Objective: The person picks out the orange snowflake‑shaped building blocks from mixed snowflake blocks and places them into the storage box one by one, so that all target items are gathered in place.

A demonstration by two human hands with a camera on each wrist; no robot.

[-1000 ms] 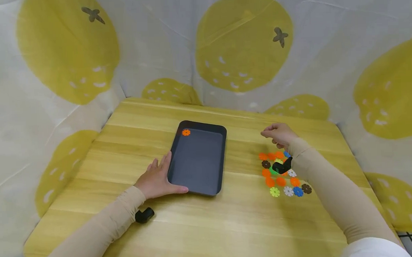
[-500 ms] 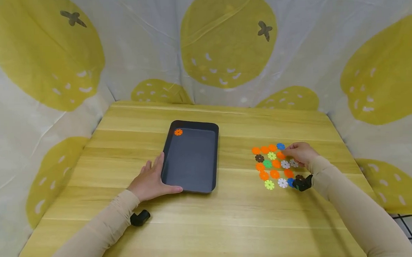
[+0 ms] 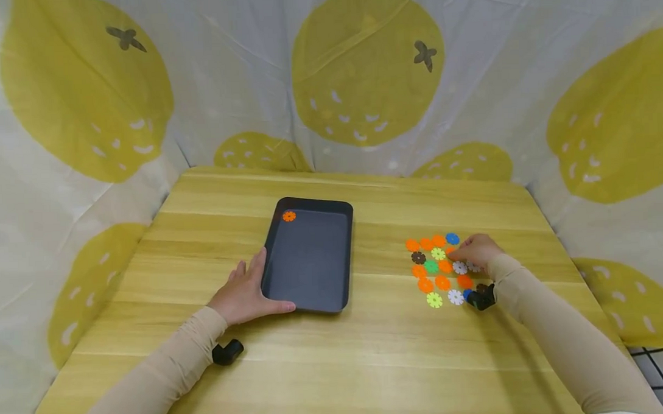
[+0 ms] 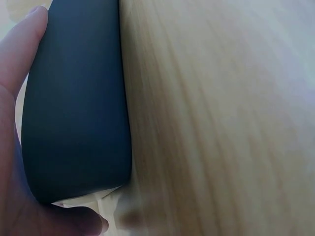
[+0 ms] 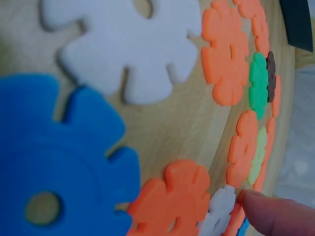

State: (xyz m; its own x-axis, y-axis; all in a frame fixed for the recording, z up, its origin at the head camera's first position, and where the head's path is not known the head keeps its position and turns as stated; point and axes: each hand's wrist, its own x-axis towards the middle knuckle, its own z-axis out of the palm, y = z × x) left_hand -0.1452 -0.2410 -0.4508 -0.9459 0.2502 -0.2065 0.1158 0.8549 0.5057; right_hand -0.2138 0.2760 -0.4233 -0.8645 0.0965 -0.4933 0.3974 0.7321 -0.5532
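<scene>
A dark grey baking pan point(image 3: 311, 256) lies on the wooden table, with one orange snowflake disc point(image 3: 289, 216) in its far left corner. My left hand point(image 3: 245, 295) spreads around the pan's near left corner, fingers along the side and thumb at the front edge. In the left wrist view the pan's outer wall point(image 4: 78, 98) runs beside a straight finger. My right hand point(image 3: 480, 250) reaches into a group of flat plastic snowflake discs on the right, thumb and fingertips pinching at an orange disc point(image 3: 450, 250), mostly hidden. The thumb point(image 5: 280, 214) overlaps that orange disc in the right wrist view.
Several more discs lie in loose rows: a blue disc point(image 3: 452, 239), a green disc point(image 3: 431, 266), a brown disc point(image 3: 418, 257), a white disc point(image 3: 455, 297) and a yellow-green disc point(image 3: 434, 299). A lemon-print cloth point(image 3: 360, 78) stands behind the table point(image 3: 380, 351).
My right hand has come down from above the far side of the discs onto the orange disc, then shifted slightly left. My left hand stays at the pan's corner.
</scene>
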